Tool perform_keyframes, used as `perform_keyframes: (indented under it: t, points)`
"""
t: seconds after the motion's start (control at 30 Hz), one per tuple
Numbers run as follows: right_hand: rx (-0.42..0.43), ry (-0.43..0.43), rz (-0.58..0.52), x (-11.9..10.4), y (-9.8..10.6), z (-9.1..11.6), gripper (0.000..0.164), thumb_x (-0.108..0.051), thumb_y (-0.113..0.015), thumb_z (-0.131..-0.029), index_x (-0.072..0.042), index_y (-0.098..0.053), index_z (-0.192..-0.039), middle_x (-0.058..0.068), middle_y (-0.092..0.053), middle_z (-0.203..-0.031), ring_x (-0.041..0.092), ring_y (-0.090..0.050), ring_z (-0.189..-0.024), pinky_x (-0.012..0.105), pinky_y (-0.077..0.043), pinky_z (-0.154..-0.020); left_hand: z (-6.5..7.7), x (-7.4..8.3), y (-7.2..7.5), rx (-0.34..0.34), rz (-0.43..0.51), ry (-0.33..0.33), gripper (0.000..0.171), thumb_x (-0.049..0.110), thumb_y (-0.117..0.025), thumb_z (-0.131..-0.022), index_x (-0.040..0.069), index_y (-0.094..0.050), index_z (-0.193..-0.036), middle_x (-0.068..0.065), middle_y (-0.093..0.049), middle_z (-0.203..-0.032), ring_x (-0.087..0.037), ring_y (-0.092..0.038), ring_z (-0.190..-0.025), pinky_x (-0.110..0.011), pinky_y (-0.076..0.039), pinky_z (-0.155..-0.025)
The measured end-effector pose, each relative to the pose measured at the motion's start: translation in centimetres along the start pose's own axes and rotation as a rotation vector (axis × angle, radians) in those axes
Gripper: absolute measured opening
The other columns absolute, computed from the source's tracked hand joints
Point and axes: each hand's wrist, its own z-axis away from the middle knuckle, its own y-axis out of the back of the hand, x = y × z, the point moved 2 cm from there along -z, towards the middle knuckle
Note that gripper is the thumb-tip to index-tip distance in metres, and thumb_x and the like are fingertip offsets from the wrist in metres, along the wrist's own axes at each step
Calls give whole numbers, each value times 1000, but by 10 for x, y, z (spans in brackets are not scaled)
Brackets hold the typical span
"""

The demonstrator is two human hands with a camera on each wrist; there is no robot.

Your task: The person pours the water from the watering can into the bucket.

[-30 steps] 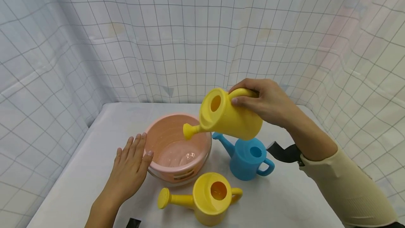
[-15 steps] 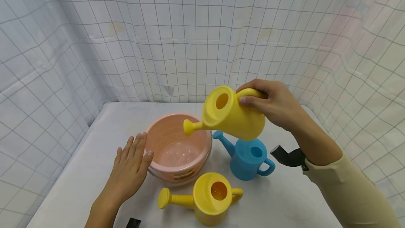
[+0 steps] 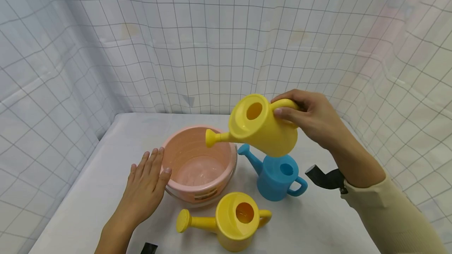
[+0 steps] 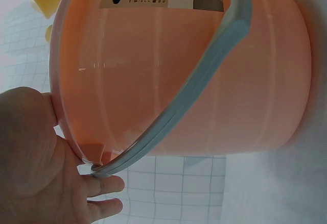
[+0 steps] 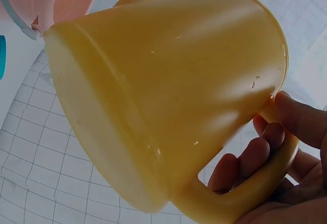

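Note:
My right hand [image 3: 314, 118] grips the handle of a yellow watering can [image 3: 263, 128], raised and tilted with its spout over the right side of a pink bucket [image 3: 197, 179]. In the right wrist view, fingers curl round that can's handle [image 5: 245, 203], and drops cling to its wall. My left hand [image 3: 146, 185] rests with straight fingers against the bucket's left rim. The left wrist view shows the hand at the rim beside the grey bucket handle [image 4: 179, 101]. Some liquid glints on the bucket's bottom.
A blue watering can [image 3: 277, 179] stands right of the bucket, below the raised can. In front, a second yellow watering can [image 3: 234, 222] holds some liquid, its spout pointing left. A gridded curtain [image 3: 219, 42] surrounds the white table [image 3: 318, 222].
The held watering can has shifted slightly right and tipped back a little, its spout rising. My right arm moved right with it. The left hand and other things stay put.

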Motion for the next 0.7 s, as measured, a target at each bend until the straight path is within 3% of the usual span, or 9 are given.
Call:
perform_keyframes:
  t: [0.7]
  points:
    - [51,32,-133,9,3,9,25,-21,-61,-92,-6,-65,-112,-2,-68,-102,19,-61,-91,25,-55,-79,0,0,0,7,15,-5,61,45,-24,-102,18,-4,-154,-18,-12,-159,-38,-1,-148,-65,1,-113]
